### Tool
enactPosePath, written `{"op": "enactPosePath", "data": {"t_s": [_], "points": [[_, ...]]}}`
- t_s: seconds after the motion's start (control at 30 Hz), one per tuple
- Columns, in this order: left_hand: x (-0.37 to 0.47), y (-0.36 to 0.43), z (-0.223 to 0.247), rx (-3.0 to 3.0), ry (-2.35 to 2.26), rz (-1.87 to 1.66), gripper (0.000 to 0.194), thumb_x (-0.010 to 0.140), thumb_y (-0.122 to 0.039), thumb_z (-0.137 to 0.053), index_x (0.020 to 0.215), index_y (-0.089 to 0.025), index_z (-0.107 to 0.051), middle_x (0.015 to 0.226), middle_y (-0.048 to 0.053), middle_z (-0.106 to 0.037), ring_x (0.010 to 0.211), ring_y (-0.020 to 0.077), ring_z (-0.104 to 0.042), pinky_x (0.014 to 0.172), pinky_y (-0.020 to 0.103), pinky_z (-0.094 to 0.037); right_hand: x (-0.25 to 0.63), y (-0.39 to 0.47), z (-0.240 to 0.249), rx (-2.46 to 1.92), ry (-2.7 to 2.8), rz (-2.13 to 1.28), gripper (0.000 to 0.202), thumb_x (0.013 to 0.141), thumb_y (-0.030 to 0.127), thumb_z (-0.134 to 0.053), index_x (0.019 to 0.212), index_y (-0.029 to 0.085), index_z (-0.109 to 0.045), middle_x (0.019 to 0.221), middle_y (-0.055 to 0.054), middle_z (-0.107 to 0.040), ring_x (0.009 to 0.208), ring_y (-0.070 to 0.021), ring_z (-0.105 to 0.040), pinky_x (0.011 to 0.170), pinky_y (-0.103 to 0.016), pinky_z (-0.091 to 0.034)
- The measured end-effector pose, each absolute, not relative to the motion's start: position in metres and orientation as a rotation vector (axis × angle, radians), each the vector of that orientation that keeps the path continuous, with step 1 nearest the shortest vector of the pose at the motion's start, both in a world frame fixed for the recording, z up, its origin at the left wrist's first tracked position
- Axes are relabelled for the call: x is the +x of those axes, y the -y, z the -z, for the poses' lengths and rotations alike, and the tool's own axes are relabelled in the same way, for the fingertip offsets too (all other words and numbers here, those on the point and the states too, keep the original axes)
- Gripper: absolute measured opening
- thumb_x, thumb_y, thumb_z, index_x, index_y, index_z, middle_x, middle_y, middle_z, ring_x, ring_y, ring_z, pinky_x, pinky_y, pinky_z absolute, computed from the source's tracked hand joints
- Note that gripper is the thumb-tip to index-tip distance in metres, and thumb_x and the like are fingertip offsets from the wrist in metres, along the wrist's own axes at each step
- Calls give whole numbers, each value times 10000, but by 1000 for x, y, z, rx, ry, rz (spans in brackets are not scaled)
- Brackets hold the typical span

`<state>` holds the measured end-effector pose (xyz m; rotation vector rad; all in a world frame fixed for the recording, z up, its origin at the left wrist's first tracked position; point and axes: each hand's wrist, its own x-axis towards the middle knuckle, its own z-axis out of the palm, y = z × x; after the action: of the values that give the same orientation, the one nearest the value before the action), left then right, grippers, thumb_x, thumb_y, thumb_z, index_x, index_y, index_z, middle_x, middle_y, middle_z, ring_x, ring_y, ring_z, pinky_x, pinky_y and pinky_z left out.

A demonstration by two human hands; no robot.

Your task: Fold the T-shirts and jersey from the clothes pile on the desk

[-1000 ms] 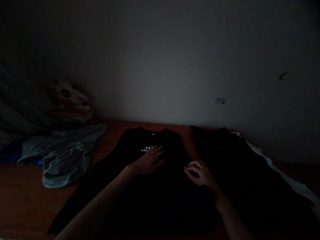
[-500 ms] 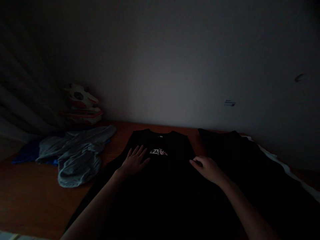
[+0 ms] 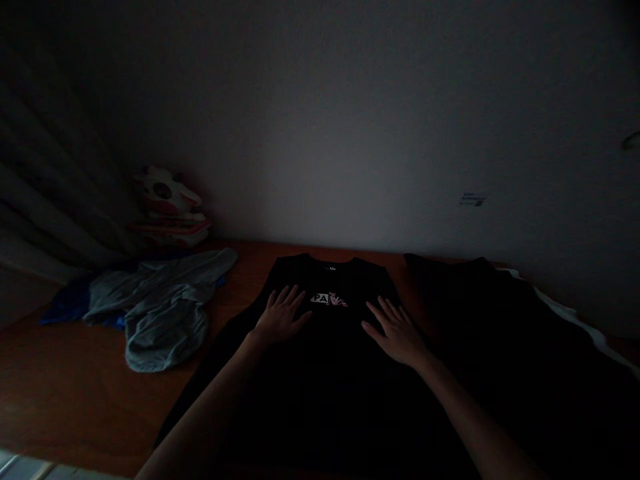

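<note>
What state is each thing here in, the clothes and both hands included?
Black shirt: spread out, print up
Grey garment: crumpled
Blue cloth: bunched, partly covered
Left hand: open, fingers spread
Right hand: open, palm down
Curtain: hanging in folds

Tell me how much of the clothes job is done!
The flat black clothing on the right looks done. The black printed shirt, spread under the left hand and right hand, is in progress. The crumpled grey cloth garment and the blue cloth under it seem left to do.
</note>
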<state>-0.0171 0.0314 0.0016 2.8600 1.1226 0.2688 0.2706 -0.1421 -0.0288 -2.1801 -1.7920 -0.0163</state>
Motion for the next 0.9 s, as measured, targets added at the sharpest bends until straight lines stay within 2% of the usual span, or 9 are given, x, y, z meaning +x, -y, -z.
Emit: {"op": "enactPosePath", "data": {"t_s": [0.1,0.17,0.23,0.3,0.37,0.47,0.6,0.77,0.9], "points": [[-13,-38,-4,2766,-1083,-385,566,1006,-562,-382,1413,-217,-569,1565,118,-472,1471,331,-385,1211,594,-247,271,140,17,-2225,1749,-117,776,939,759,-335,1522,263,-461,1647,-108,-319,1529,-302,-256,1243,-521,-172],[-20,-40,-11,2698,-984,-465,517,1022,-512,-351,1292,-190,-651,1462,128,-584,1387,290,-503,1192,520,-327,272,141,7,-2183,1712,-242,768,934,758,-336,1485,253,-511,1644,-106,-329,1532,-301,-248,1245,-524,-160],[-37,-40,-21,2663,-872,-506,501,1023,-499,-344,1200,-179,-687,1346,131,-663,1271,260,-603,1131,442,-424,276,150,-8,-2076,1666,-408,717,931,748,-352,1363,246,-626,1602,-114,-412,1496,-301,-340,1230,-515,-219],[-64,-37,-32,2668,-834,-498,495,1009,-535,-373,1181,-194,-687,1272,116,-694,1175,258,-656,1060,415,-486,283,167,-26,-1956,1626,-545,641,924,731,-397,1197,246,-713,1484,-122,-558,1388,-296,-494,1185,-487,-319],[-96,-32,-41,2679,-902,-438,502,979,-586,-428,1217,-215,-668,1268,99,-690,1139,273,-670,1033,430,-503,291,194,-46,-1898,1621,-629,570,908,713,-469,1109,250,-734,1301,-114,-682,1228,-284,-613,1105,-462,-420],[-139,-26,-43,2627,-1049,-426,601,891,-649,-546,1297,-210,-614,1301,106,-670,1172,292,-652,1044,440,-498,298,239,-68,-1966,1650,-771,533,855,694,-579,1129,263,-731,1114,-93,-737,1023,-266,-672,945,-427,-524],[-162,-20,-37,2555,-1159,-506,669,784,-663,-624,1260,-193,-632,1271,115,-684,1171,306,-650,1049,444,-494,299,279,-71,-2057,1665,-809,680,677,625,-797,1263,300,-685,1173,-82,-714,1032,-280,-660,923,-418,-536],[-166,-23,-41,2400,-1277,-372,562,713,-643,-647,1071,-216,-717,1059,88,-767,1001,319,-717,888,405,-557,293,285,-60,-2085,1558,-701,483,761,627,-712,1071,257,-740,1083,-80,-740,1004,-291,-677,951,-438,-524],[-178,-25,-54,2284,-1276,-248,459,693,-614,-665,928,-225,-733,869,53,-773,810,281,-721,699,331,-545,294,289,-63,-2007,1231,-643,541,735,703,-675,1061,272,-696,1099,-63,-734,1109,-306,-657,990,-417,-509]]}}
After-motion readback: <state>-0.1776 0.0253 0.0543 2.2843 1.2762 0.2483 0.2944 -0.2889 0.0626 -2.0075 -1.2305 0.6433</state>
